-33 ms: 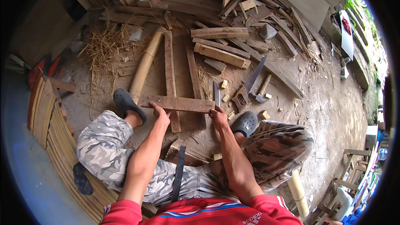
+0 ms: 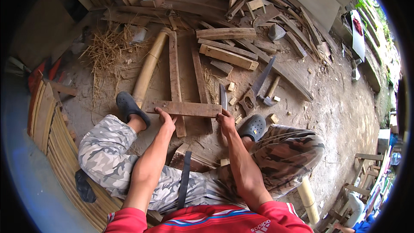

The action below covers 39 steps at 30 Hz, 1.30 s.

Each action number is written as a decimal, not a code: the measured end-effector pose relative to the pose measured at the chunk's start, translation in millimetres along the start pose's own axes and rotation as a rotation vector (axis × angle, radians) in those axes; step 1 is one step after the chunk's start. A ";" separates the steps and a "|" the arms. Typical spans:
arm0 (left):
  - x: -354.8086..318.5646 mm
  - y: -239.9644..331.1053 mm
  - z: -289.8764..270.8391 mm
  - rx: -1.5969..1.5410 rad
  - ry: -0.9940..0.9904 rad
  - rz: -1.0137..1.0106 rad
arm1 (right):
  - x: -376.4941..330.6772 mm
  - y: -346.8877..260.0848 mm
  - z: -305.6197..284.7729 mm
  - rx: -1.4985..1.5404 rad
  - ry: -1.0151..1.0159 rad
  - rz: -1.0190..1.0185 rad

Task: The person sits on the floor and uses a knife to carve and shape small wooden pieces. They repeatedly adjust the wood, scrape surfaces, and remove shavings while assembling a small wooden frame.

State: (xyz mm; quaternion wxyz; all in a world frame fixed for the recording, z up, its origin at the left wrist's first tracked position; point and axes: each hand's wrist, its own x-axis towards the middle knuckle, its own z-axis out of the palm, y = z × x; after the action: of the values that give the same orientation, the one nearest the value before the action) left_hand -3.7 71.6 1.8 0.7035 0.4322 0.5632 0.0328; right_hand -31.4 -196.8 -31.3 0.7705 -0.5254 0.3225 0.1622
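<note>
A short brown wooden board (image 2: 185, 108) lies crosswise over the near parts of two long wooden strips, the left strip (image 2: 174, 67) and the right strip (image 2: 199, 71). Near the board's left end, my left hand (image 2: 166, 120) grips its lower edge, thumb on top. My right hand (image 2: 225, 121) closes on the opposite end. Just beyond that hand, a flat metal blade (image 2: 223, 96) points away; its handle is hidden. Left of the strips, a bamboo pole (image 2: 150, 67) slants from my shoe to the strip's far end.
A handsaw (image 2: 258, 82) and a hammer (image 2: 271, 92) lie to the right among small wood offcuts. Several planks (image 2: 228, 56) are piled beyond them. Straw (image 2: 110, 47) covers ground at the far left. Bamboo slats (image 2: 64, 159) line the near left, and a bamboo piece (image 2: 308, 200) is near right.
</note>
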 end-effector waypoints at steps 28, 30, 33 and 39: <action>17.3 -51.0 -37.9 0.480 0.036 -0.097 | 11.2 15.1 -12.8 -0.189 0.036 0.103; 18.9 -51.5 -31.9 0.493 0.120 -0.106 | 10.0 17.2 -15.2 -0.196 -0.034 0.127; 29.9 -59.5 -27.9 0.465 0.111 -0.052 | 6.6 17.2 -18.7 -0.219 -0.030 0.146; 69.6 -79.3 -20.1 0.411 0.049 0.015 | -14.5 4.5 -24.0 -0.309 -0.135 0.229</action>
State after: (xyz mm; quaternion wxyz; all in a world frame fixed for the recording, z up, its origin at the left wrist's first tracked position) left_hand -29.8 70.7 -102.3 0.5862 0.5699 0.5719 -0.0669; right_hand -52.6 -215.6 -30.6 0.6770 -0.5851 0.2991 0.3313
